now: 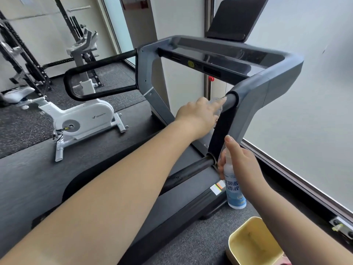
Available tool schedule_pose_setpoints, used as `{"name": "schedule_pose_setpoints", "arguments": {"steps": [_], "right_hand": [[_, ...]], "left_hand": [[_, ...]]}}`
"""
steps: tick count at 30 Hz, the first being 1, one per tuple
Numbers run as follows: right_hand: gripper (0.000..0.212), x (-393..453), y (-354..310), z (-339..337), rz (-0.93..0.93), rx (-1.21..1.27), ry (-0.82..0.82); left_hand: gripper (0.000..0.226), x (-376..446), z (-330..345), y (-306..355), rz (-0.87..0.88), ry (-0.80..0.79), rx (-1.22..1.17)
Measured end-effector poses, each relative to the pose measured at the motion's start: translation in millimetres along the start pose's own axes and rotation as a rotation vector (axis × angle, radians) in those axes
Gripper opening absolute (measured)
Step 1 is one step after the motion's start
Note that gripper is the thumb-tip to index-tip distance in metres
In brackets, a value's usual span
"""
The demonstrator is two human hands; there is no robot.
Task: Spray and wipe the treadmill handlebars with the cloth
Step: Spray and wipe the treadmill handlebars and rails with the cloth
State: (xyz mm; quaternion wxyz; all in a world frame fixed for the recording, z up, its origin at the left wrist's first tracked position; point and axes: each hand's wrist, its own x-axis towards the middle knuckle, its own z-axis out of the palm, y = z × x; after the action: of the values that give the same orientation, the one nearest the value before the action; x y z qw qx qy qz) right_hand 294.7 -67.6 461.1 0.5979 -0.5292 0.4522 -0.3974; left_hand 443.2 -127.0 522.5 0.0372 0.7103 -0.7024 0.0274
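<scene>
The treadmill's right handlebar (222,131) is a black padded loop running down from the grey console frame (267,88). My left hand (198,115) reaches across and presses a pale, blurred cloth (216,106) against the top of that bar, near where it meets the frame. My right hand (242,163) grips a white and blue spray bottle (234,190) upright beside the bar's lower bend, index finger raised over the nozzle. The left handlebar (80,92) loops out on the far side.
A yellow plastic bin (254,243) stands on the floor at lower right. A frosted glass wall (305,111) runs close along the right. A white exercise bike (76,121) and black weight rack (24,60) stand left of the treadmill belt (95,169).
</scene>
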Motion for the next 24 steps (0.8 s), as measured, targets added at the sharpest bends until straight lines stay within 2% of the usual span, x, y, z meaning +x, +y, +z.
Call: {"name": "schedule_pose_setpoints", "arguments": {"steps": [4,9,15,24], "right_hand": [[0.059,-4.1,-1.2,3.7,-0.022,-0.018,-0.016],[0.059,-9.3,-2.3,12.6,-0.025,-0.019,-0.032],[0.058,-17.7,-3.5,23.6,-0.01,-0.037,-0.042],[0.057,-25.9,1.1,31.2,0.016,-0.028,-0.053]], "left_hand": [[0.063,-31.7,2.0,-12.2,0.029,0.073,0.086],[0.072,-75.6,5.7,-37.8,-0.038,0.143,0.104],[0.068,-140.7,-5.1,-79.7,-0.099,0.113,-0.033],[0.072,-223.3,-16.5,-126.0,-0.18,0.095,-0.021]]}}
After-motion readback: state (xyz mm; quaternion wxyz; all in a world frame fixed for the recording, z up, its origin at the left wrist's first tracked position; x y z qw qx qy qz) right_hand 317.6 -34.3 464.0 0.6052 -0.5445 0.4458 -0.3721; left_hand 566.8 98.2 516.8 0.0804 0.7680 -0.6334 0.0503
